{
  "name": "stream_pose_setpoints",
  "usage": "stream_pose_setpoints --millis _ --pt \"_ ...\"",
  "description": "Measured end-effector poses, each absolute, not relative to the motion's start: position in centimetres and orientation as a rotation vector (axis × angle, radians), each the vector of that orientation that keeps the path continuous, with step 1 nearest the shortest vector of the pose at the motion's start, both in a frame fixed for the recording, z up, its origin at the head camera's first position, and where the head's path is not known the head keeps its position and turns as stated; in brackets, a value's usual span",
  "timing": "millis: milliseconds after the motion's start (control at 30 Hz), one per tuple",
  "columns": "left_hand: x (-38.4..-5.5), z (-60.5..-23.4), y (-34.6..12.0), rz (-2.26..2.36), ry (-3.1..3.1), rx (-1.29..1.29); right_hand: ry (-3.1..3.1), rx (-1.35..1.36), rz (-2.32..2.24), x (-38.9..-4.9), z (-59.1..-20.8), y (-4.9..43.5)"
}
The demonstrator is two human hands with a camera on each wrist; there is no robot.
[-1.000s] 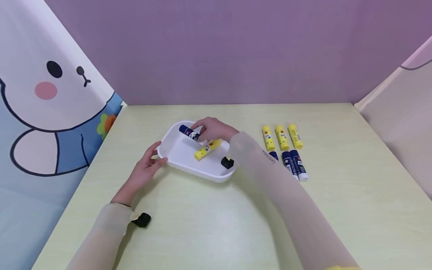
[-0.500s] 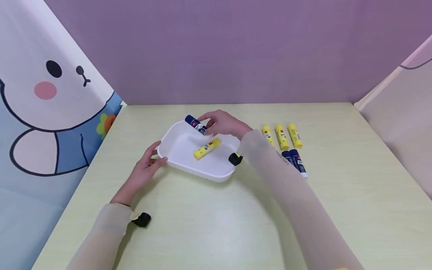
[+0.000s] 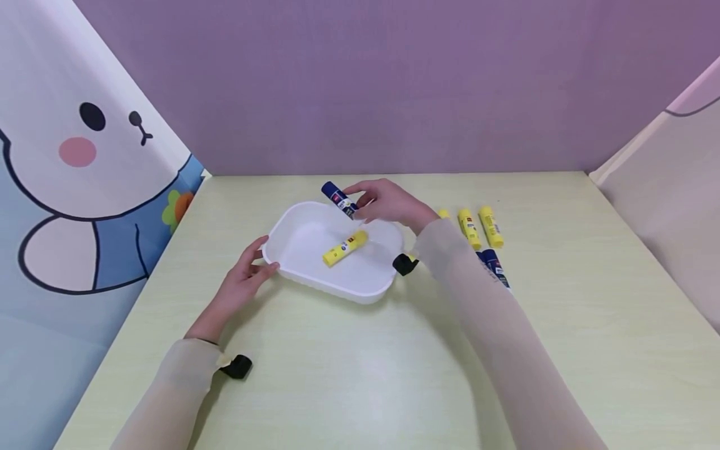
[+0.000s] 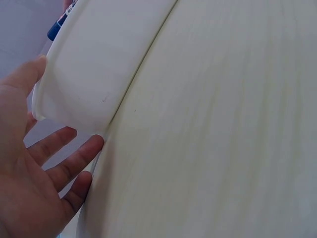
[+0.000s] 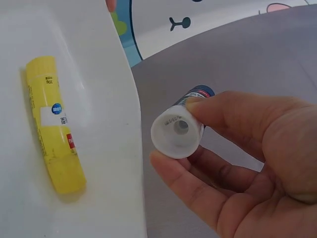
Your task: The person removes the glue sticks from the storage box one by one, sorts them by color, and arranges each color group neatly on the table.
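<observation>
My right hand (image 3: 388,203) pinches a dark blue glue stick (image 3: 339,199) between thumb and fingers, over the far rim of a white plastic tray (image 3: 292,265). In the right wrist view the white bottom end of this glue stick (image 5: 176,134) faces the camera. One yellow glue stick (image 3: 345,248) lies slanted inside the tray. At the tray's left end my left hand (image 3: 242,275) holds the rim, thumb on the near side and fingers at the corner. The left wrist view shows that thumb on the rim and the other fingers (image 4: 74,168) spread beside the wall.
Yellow glue sticks (image 3: 491,226) stand in a row on the light wooden table (image 3: 337,375) to the right. Dark blue ones (image 3: 495,265) lie in front of them, partly hidden by my right sleeve. A purple panel (image 3: 394,87) closes off the back.
My right hand has lifted the dark blue glue stick out of the tray and carried it right and away, over the far rim. The left hand and the yellow glue stick stay put.
</observation>
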State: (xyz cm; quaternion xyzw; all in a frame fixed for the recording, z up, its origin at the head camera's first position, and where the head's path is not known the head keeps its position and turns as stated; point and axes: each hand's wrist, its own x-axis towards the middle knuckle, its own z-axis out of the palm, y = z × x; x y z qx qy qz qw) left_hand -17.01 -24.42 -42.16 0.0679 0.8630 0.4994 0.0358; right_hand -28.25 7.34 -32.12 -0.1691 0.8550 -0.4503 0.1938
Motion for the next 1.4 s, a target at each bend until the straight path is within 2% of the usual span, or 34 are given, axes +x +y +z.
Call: stream_pose_setpoints --millis 1033,1400 --pt "-16.8 -42.4 -24.5 1.517 2.669 0.198 2.411 -0.392 -1.577 -26.4 -32.4 15.0" --pt "-16.8 -42.3 -24.5 1.517 2.675 0.201 2.47 -0.319 -1.547 -25.8 -32.5 18.1"
